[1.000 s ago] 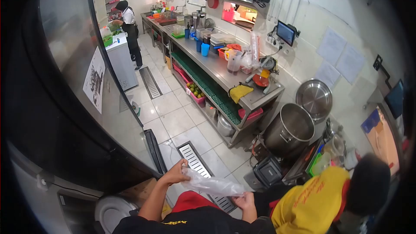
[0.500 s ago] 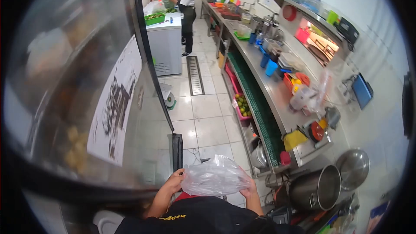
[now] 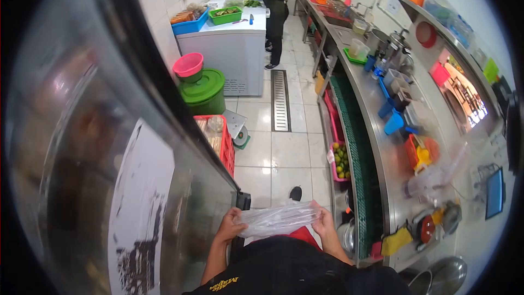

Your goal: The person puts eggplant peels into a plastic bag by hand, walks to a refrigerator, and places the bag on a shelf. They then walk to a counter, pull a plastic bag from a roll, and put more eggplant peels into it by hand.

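Observation:
A clear plastic bag (image 3: 279,219) stretches sideways between my two hands, low in the view and in front of my dark shirt. My left hand (image 3: 231,225) grips its left end, fingers bent round the plastic. At the other end, my right hand (image 3: 324,222) pinches the bag with the thumb on the near side. Whatever the bag may contain cannot be made out. Just left of my left hand is the edge of a glass-fronted door (image 3: 164,186) with a white paper sheet (image 3: 139,207) on it.
Along the right runs a steel counter (image 3: 376,147) with a blue jug (image 3: 393,124) and an orange basket (image 3: 420,150). A pink crate of green fruit (image 3: 340,163) sits below. At left are a red crate (image 3: 226,150) and a green lidded bin (image 3: 204,90). A person (image 3: 275,8) stands ahead by a white freezer (image 3: 229,60).
The view has turned left and moved forward, bringing the red crate and green bin into sight. The bag looks flatter and narrower, still held at both ends.

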A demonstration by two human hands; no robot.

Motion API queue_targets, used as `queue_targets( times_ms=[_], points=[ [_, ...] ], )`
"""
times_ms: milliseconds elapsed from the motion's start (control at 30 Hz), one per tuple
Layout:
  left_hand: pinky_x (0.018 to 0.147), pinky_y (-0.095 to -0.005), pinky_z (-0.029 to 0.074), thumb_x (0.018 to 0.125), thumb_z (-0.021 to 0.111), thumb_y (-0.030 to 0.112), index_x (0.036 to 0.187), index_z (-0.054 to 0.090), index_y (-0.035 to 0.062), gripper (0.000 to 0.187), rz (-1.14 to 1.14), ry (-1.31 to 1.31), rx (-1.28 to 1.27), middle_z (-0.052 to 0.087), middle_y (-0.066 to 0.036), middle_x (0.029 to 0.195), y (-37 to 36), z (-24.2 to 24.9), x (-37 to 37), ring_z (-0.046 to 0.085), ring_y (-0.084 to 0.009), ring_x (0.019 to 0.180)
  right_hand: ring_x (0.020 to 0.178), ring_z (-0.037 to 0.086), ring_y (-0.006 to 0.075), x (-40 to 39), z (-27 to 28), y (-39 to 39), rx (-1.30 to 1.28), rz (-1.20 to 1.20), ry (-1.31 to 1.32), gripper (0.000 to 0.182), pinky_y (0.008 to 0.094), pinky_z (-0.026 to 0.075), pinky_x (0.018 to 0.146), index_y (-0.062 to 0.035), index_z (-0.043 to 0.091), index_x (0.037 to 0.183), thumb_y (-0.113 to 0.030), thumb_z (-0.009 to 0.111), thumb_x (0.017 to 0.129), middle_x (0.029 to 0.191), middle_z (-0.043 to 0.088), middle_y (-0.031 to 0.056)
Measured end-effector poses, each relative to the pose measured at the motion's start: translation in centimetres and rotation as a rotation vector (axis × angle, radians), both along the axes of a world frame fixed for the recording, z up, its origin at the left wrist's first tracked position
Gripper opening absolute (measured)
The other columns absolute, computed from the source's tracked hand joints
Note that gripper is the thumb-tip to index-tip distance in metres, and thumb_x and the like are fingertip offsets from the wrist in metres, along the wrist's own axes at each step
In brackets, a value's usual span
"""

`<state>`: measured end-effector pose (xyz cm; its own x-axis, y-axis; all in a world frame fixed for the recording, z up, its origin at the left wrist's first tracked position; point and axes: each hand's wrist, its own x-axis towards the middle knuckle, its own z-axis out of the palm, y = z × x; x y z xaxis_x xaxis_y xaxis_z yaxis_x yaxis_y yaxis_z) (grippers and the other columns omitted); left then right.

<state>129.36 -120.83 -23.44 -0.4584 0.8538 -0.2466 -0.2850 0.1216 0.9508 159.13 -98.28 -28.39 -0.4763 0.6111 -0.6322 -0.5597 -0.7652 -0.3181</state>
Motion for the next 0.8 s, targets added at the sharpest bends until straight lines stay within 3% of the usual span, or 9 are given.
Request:
queue_targets(
  times_ms=[133,233,333,433,467,567,667,767,800],
  points=[
    [0.087,-0.0363,0.052,0.077,0.067,0.007,0.077,0.071,0.0115,0.006,-0.368,0.736,-0.396,0.061,-0.021,0.094,14.2,-0.4,-3.3,0.064,-0.0353,0.097,0.085,0.069,0.0142,-2.0,0.0,12.9,0.179,0.051,0.138,0.044,0.0232,0.058,0.071,0.0001,0.053,0.138,-0.017,0.053,0.098,0.125,0.067,0.0121],
    [0.092,-0.0409,0.052,0.080,0.065,0.017,0.086,0.077,0.0172,0.014,-0.482,0.735,-0.672,0.066,-0.024,0.108,24.4,-3.7,-5.9,0.062,-0.0408,0.108,0.090,0.069,0.0148,-4.8,1.6,22.6,0.314,0.133,0.116,0.050,0.0241,0.058,0.073,0.0001,0.051,0.141,-0.029,0.057,0.100,0.132,0.064,0.0125],
    [0.095,-0.0463,0.052,0.086,0.062,0.030,0.110,0.072,0.0093,0.033,-0.466,0.885,-0.864,0.064,-0.021,0.123,33.3,0.1,-8.7,0.061,-0.0387,0.118,0.095,0.066,0.0154,-9.5,5.5,30.8,0.423,0.244,0.054,0.058,0.0268,0.054,0.083,0.0025,0.048,0.143,-0.033,0.060,0.099,0.135,0.061,0.0143],
    [0.097,-0.0472,0.051,0.086,0.064,0.032,0.124,0.063,0.0024,0.048,-0.262,0.951,-0.967,0.059,-0.023,0.130,38.9,3.3,-12.4,0.058,-0.0389,0.122,0.087,0.060,0.0109,-14.9,6.6,40.6,0.511,0.659,0.264,0.060,0.0258,0.050,0.078,0.0041,0.048,0.143,-0.030,0.065,0.097,0.134,0.061,0.0129],
    [0.098,-0.0473,0.051,0.086,0.065,0.033,0.128,0.059,0.0003,0.053,-0.175,0.962,-0.989,0.057,-0.024,0.133,40.1,4.7,-13.3,0.057,-0.0392,0.123,0.078,0.052,0.0066,-18.1,8.6,42.3,0.553,0.753,0.102,0.055,0.0230,0.045,0.068,0.0026,0.052,0.139,-0.027,0.068,0.095,0.122,0.062,0.0061],
    [0.099,-0.0490,0.050,0.083,0.071,0.030,0.132,0.055,0.0007,0.060,-0.041,0.865,-1.055,0.052,-0.028,0.136,43.3,8.2,-16.7,0.057,-0.0422,0.124,0.078,0.052,0.0059,-28.1,13.3,47.4,0.746,1.325,-0.049,0.040,0.0224,0.044,0.066,-0.0053,0.063,0.125,-0.026,0.072,0.092,0.099,0.058,-0.0026],
    [0.098,-0.0478,0.051,0.078,0.070,0.015,0.134,0.053,-0.0006,0.061,-0.195,0.725,-0.954,0.059,-0.021,0.128,44.3,-0.5,-24.6,0.061,-0.0377,0.118,0.078,0.056,0.0097,-37.4,11.6,52.1,1.066,1.577,-0.275,0.035,0.0260,0.047,0.069,-0.0105,0.067,0.119,-0.026,0.076,0.088,0.088,0.060,-0.0017],
    [0.097,-0.0441,0.053,0.075,0.063,0.000,0.138,0.050,0.0003,0.064,-0.140,0.228,-0.360,0.064,-0.014,0.119,45.2,-6.8,-33.3,0.064,-0.0314,0.111,0.081,0.064,0.0187,-45.3,4.7,58.1,1.633,1.234,-0.478,0.034,0.0337,0.052,0.075,-0.0108,0.069,0.115,-0.029,0.076,0.087,0.086,0.067,0.0046],
    [0.093,-0.0380,0.054,0.070,0.051,-0.013,0.134,0.054,0.0032,0.066,-0.030,-0.105,-0.177,0.066,-0.009,0.110,47.4,-2.7,-34.5,0.065,-0.0245,0.106,0.082,0.067,0.0221,-46.4,2.7,59.1,1.844,1.026,-0.536,0.034,0.0365,0.053,0.077,-0.0105,0.069,0.114,-0.030,0.076,0.087,0.086,0.070,0.0069]
  ],
)
